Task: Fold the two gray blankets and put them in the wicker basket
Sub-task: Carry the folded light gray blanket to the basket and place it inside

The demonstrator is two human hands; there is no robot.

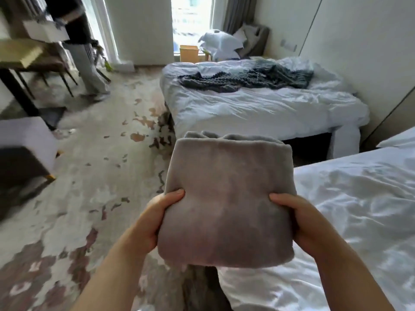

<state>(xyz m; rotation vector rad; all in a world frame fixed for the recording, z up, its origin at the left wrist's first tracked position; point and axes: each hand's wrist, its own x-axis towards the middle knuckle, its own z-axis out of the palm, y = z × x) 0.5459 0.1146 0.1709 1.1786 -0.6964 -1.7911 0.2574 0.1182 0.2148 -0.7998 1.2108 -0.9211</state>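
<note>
The folded gray blanket is held up at the centre of the frame, the left hand and right hand each with a closed grip on its lower sides, thumbs on top. This looks like the carry to the basket, so the next move calls for reaching it, perhaps the tan bin by the window at top centre. The knitted gray blanket lies unfolded on the far bed at upper right, with patterned carpet at left

A dark gray knitted blanket lies rumpled across the far bed (white bedding).
</note>
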